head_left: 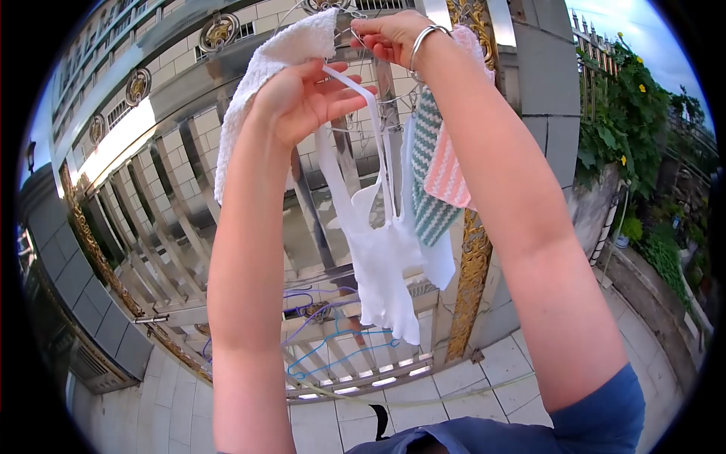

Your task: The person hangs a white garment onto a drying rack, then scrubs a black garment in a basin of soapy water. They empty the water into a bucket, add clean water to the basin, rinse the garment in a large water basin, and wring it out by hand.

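Observation:
A white camisole-like garment (pixel 382 265) hangs by thin straps in front of the metal gate. My left hand (pixel 306 102) is raised beside it, fingers spread, with a white strap (pixel 352 85) running between thumb and fingers. My right hand (pixel 389 36), a silver bangle at its wrist, pinches a small part of the wire hanger rack (pixel 359 34); its fingers are closed. A textured white cloth (pixel 265 68) hangs just left of my left hand. Right of the garment hang a green-and-white striped cloth (pixel 433 204) and a pink striped cloth (pixel 451 170), partly behind my right forearm.
Behind everything stands a shiny metal gate (pixel 170 204) with gold ornaments. Blue and purple hangers (pixel 333 348) hang low on it. To the right are a grey pillar (pixel 548 106), a leafy plant (pixel 631 129) and a low wall. Pale tiles (pixel 454 393) cover the ground.

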The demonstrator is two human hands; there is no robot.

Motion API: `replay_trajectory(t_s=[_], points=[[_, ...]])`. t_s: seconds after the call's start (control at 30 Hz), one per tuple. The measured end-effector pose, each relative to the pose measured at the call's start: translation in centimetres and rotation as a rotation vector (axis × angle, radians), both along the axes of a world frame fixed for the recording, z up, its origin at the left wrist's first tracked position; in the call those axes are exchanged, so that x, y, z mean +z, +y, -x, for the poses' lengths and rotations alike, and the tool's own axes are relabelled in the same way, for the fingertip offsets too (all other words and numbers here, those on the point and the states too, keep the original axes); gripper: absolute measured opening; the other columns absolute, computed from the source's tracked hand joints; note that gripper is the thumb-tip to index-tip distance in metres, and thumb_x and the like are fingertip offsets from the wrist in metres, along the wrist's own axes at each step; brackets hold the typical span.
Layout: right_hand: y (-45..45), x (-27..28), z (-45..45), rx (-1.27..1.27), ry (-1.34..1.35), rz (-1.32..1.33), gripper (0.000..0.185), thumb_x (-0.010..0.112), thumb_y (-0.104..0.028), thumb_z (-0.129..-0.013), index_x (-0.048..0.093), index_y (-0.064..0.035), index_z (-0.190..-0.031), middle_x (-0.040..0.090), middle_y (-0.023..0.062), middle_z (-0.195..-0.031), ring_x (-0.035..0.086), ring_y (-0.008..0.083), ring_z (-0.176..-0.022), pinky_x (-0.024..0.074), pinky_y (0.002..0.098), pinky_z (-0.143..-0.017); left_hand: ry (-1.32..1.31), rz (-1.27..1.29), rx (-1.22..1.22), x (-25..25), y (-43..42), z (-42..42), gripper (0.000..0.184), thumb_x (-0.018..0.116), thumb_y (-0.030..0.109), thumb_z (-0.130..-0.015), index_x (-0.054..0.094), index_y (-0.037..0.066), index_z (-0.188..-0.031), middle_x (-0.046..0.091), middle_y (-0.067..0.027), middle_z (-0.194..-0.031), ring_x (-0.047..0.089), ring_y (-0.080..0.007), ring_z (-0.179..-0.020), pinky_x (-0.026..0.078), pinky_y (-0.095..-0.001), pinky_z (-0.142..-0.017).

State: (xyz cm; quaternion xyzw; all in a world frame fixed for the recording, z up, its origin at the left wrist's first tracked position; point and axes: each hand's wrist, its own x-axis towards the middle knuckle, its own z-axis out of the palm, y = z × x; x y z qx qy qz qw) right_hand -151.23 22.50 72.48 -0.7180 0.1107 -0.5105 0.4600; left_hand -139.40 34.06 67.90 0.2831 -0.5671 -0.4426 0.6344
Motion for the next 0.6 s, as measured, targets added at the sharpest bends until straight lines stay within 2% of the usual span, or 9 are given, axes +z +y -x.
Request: replay_trajectory(t_s=[0.07, 0.1, 0.17, 0.2, 0.23, 0.3, 0.33, 0.43, 0.6], points=[[-0.3, -0.3, 0.1, 0.295, -0.045, -0.176, 0.022, 0.06, -0.016, -0.076, 0.054, 0.0027, -0.086, 0.058, 0.0044, -0.069, 0.043, -0.0009, -0.045, 0.0363, 0.0083, -0.035, 0.001, 0.014, 0.065, 0.1, -0.2, 0.3, 0.037, 0.023, 0.019, -0.09, 0.03, -0.012, -0.109, 0.033, -0.0313, -0.114, 0.037, -0.0471, -0.105, 0.044, -0.0465, -0.084], [-0.9, -0.3, 0.1, 0.303, -0.042, -0.177, 0.022, 0.06, -0.016, -0.076, 0.054, 0.0027, -0.086, 0.058, 0.0044, -0.069, 0.043, -0.0009, -0.045, 0.0363, 0.0083, -0.035, 0.0, 0.033, 0.125, 0.1, -0.2, 0.6, 0.037, 0.022, 0.02, -0.09, 0.031, -0.012, -0.107, 0.034, -0.031, -0.113, 0.038, -0.0474, -0.104, 0.045, -0.0465, -0.083], [-2.2, -0.3, -0.1, 0.713, -0.044, -0.396, 0.017, 0.059, -0.01, -0.076, 0.053, 0.0031, -0.085, 0.058, 0.0092, -0.072, 0.046, 0.0006, -0.044, 0.0383, 0.0108, -0.034, -0.002, 0.087, 0.223, 0.2, -0.3, 1.3, 0.034, 0.023, 0.018, -0.09, 0.034, -0.011, -0.105, 0.038, -0.0284, -0.109, 0.042, -0.0446, -0.101, 0.046, -0.0456, -0.082], [-4.2, 0.1, -0.7, 0.837, 0.017, -0.376, 0.027, 0.058, -0.018, -0.077, 0.051, 0.0024, -0.094, 0.056, 0.0071, -0.078, 0.05, 0.0045, -0.054, 0.0426, 0.0147, -0.044, -0.039, 0.07, 0.255, 0.7, -0.7, 1.2, 0.033, 0.024, 0.017, -0.09, 0.034, -0.011, -0.105, 0.04, -0.0269, -0.108, 0.044, -0.0427, -0.1, 0.046, -0.0453, -0.081], [-4.9, 0.2, -1.5, 0.842, 0.019, -0.386, 0.027, 0.058, -0.018, -0.077, 0.051, 0.0024, -0.094, 0.056, 0.0071, -0.078, 0.05, 0.0045, -0.054, 0.0426, 0.0147, -0.044, -0.076, 0.051, 0.286, 0.9, -0.7, 1.3, 0.031, 0.025, 0.015, -0.09, 0.035, -0.01, -0.104, 0.042, -0.0254, -0.106, 0.046, -0.0409, -0.099, 0.047, -0.0451, -0.081], [-5.0, 0.4, -2.6, 0.986, -0.047, -0.484, 0.017, 0.047, -0.017, -0.084, 0.047, 0.0004, -0.085, 0.048, 0.0007, -0.063, 0.04, 0.0027, -0.042, 0.0324, 0.015, -0.031, -0.094, 0.071, 0.335, 1.1, -0.5, 1.7, 0.03, 0.026, 0.014, -0.089, 0.036, -0.01, -0.105, 0.044, -0.0236, -0.104, 0.047, -0.0383, -0.098, 0.047, -0.0438, -0.081], [-4.1, 0.2, -2.3, 0.896, -0.114, -0.426, 0.011, 0.043, -0.009, -0.085, 0.047, 0.0003, -0.083, 0.045, -0.0008, -0.06, 0.04, 0.0015, -0.043, 0.0295, 0.0099, -0.032, -0.102, 0.077, 0.324, 1.2, -0.6, 1.7, 0.031, 0.026, 0.014, -0.089, 0.036, -0.01, -0.105, 0.044, -0.0236, -0.105, 0.048, -0.0383, -0.098, 0.047, -0.0433, -0.081], [-4.7, 0.8, -3.1, 0.971, -0.026, -0.391, 0.011, 0.044, -0.01, -0.085, 0.048, 0.0004, -0.084, 0.046, -0.0009, -0.061, 0.04, 0.0014, -0.043, 0.0298, 0.0105, -0.032, -0.138, 0.071, 0.311, 1.6, -0.6, 1.4, 0.031, 0.027, 0.013, -0.089, 0.035, -0.009, -0.108, 0.044, -0.0235, -0.108, 0.048, -0.0364, -0.098, 0.047, -0.0422, -0.081], [-1.4, -0.1, -1.7, 0.892, -0.229, -0.429, 0.015, 0.049, -0.012, -0.082, 0.051, 0.0034, -0.084, 0.053, 0.0062, -0.063, 0.052, 0.0136, -0.048, 0.0451, 0.0226, -0.04, -0.245, 0.143, 0.285, 1.7, -0.1, 1.7, 0.031, 0.03, 0.014, -0.089, 0.037, -0.007, -0.11, 0.045, -0.0213, -0.108, 0.05, -0.0324, -0.098, 0.047, -0.0411, -0.081]])
